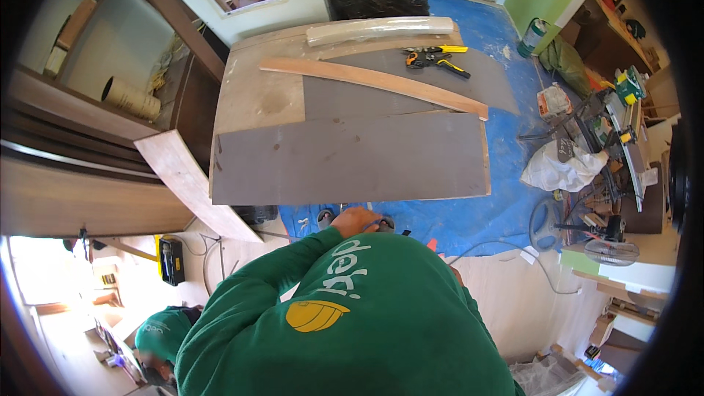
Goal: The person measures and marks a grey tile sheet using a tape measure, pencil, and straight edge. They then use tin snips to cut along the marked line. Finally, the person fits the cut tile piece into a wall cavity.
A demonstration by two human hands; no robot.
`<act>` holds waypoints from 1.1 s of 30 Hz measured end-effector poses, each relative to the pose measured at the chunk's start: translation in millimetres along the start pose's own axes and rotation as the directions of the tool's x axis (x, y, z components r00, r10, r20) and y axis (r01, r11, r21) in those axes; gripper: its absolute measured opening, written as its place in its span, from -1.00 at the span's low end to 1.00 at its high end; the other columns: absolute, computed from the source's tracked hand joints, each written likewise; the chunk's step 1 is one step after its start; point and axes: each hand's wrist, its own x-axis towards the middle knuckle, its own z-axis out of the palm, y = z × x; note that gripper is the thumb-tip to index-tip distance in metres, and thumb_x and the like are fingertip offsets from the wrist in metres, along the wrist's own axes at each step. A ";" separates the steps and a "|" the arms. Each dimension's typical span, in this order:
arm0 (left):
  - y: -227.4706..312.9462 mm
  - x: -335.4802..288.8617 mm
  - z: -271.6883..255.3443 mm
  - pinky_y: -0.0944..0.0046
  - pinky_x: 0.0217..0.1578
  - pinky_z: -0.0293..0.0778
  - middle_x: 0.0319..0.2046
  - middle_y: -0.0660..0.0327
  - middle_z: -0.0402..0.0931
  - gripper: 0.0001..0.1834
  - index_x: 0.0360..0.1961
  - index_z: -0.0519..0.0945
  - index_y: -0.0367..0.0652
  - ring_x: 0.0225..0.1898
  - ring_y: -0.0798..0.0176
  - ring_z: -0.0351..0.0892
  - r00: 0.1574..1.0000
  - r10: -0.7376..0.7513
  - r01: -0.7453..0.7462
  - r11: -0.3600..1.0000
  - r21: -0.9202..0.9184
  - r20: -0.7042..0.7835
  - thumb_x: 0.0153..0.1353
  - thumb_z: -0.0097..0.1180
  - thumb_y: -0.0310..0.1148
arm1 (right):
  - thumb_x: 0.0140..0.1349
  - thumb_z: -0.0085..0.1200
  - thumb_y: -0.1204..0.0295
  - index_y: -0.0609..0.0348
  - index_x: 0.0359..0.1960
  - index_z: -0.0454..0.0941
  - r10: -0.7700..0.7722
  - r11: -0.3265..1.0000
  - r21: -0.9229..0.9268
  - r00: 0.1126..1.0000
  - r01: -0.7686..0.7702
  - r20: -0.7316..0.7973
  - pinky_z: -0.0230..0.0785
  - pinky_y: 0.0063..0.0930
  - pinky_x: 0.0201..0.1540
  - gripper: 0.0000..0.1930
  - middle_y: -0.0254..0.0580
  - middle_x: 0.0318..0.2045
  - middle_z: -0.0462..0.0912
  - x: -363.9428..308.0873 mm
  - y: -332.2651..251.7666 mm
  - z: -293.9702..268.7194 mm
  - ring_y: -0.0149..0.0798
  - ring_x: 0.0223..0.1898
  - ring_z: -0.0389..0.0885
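My left hand (356, 219) reaches forward just below the near edge of a long grey panel (293, 169). Its fingers are curled at a dark object with round parts (386, 225), whose kind I cannot make out. Only a sliver of my right hand (457, 276) shows past my torso; its fingers are hidden. Behind the grey panel lie a narrow wooden strip (374, 86), slanting down to the right, and another dark grey sheet (484, 88). Yellow-and-black snips (440, 50) and an orange-and-black hand tool (415, 60) rest on that sheet. A plastic-wrapped roll (381, 29) lies at the back.
Blue sheeting (506, 169) covers the floor around the work surface. A pale board (191, 176) leans at the left. Another person in green (163, 330) is at lower left. On the right stand a white sack (561, 165), a fan (612, 251) and a cable (546, 279).
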 end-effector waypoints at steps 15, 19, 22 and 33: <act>-92.5 -197.6 50.3 -0.11 -0.05 0.54 -0.23 -0.13 0.67 -0.51 -0.23 0.66 -0.20 -0.09 -0.28 0.65 0.619 -0.770 0.747 0.638 -0.183 -0.155 0.35 0.15 0.09 | 0.36 0.10 0.29 0.33 -0.02 0.66 0.168 0.956 0.199 0.957 -0.217 0.238 0.56 -0.18 -0.06 -0.66 -0.10 -0.13 0.77 28.3 61.3 -10.5 -0.12 -0.13 0.73; -99.2 -215.0 67.7 -0.08 -0.03 0.55 -0.22 -0.11 0.68 -0.54 -0.23 0.67 -0.19 -0.08 -0.23 0.66 0.583 -0.810 0.789 0.583 -0.194 -0.065 0.35 0.16 0.06 | 0.35 0.10 0.42 0.35 0.08 0.61 0.347 0.818 0.357 0.882 -0.450 0.318 0.58 -0.27 -0.04 -0.66 -0.06 -0.13 0.77 3.2 -27.1 -37.1 -0.17 -0.15 0.73; -100.2 -215.1 72.9 -0.06 -0.06 0.56 -0.25 -0.10 0.68 -0.57 -0.23 0.67 -0.20 -0.13 -0.21 0.67 0.575 -0.815 0.787 0.574 -0.225 -0.068 0.35 0.19 0.02 | 0.36 0.10 0.47 0.36 0.12 0.57 0.350 0.750 0.429 0.853 -0.503 0.388 0.59 -0.30 -0.02 -0.66 -0.05 -0.15 0.77 -1.4 -90.7 -37.7 -0.18 -0.17 0.74; -98.4 -188.1 41.8 0.02 -0.12 0.58 -0.26 -0.06 0.72 -0.61 -0.20 0.69 -0.20 -0.18 -0.03 0.73 0.628 -0.762 0.724 0.647 -0.238 -0.159 0.33 0.25 -0.03 | 0.34 0.07 0.46 0.30 0.12 0.57 0.233 0.963 0.020 0.871 -0.268 0.432 0.58 -0.39 -0.25 -0.66 -0.23 -0.32 0.73 -26.3 -162.4 -57.3 -0.34 -0.29 0.71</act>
